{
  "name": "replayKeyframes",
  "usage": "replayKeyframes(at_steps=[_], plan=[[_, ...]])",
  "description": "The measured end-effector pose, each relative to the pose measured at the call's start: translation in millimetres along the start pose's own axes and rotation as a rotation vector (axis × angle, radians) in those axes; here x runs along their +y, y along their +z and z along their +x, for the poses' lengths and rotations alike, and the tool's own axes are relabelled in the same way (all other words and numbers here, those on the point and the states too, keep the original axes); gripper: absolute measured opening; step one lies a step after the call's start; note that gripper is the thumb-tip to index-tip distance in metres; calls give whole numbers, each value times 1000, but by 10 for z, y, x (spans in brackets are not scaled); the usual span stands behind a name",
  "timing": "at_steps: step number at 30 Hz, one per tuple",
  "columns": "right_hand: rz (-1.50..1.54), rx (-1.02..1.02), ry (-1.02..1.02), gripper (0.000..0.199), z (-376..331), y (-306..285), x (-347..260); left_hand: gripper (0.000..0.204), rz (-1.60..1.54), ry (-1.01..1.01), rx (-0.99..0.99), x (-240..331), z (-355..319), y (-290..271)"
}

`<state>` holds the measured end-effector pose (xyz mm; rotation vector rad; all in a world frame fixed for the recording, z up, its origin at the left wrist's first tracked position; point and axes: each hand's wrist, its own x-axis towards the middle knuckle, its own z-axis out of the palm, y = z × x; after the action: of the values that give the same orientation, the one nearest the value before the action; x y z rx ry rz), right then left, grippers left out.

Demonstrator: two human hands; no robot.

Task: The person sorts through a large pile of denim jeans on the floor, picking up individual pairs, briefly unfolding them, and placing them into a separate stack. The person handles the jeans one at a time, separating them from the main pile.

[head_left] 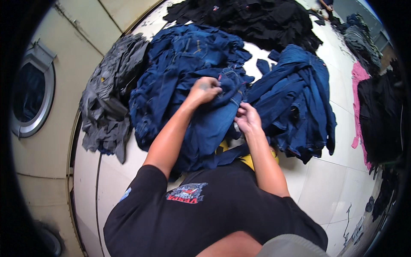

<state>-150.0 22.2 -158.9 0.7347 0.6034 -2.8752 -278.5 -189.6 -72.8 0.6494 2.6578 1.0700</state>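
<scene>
Grey garments (pixel 107 103) heaped left, by the round washer door (pixel 32 96). Black clothes (pixel 248 19) piled up top. Pink cloth (pixel 357 107) lies right on the tiled floor (pixel 329 184).

Heaps of blue jeans (pixel 188 68) and grey clothes (pixel 107 98) crowd the front; bare floor tiles (pixel 334 184) lie open rightward.

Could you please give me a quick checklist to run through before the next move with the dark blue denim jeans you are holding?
1. Left hand grips the dark blue denim jeans at the top: ok.
2. Right hand pinches the same garment's edge: ok.
3. Jeans free of the blue denim heap underneath: cannot tell.
4. Second folded blue denim pile lies apart at the right: ok.
5. Grey garment pile stays separate from the blue: ok.
6. Round washer door open: cannot tell.
</scene>
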Motion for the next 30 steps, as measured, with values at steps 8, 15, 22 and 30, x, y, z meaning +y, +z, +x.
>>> replayKeyframes(at_steps=[8,15,22,30], plan=[[-264,-194,-694,16,-1628,726,-1158,63,-441,219,379,1286,-588,-497],[-645,-400,-912,25,-2161,788,-1059,39,-475,374,-273,2249,-649,114],[-1710,301,-681,15,-2245,-545,-874,25,-684,628,-713,2682,-454,247],[-1165,446,-1748,60,-2958,55,-2172,27,-828,1480,-889,4406,-934,-354]])
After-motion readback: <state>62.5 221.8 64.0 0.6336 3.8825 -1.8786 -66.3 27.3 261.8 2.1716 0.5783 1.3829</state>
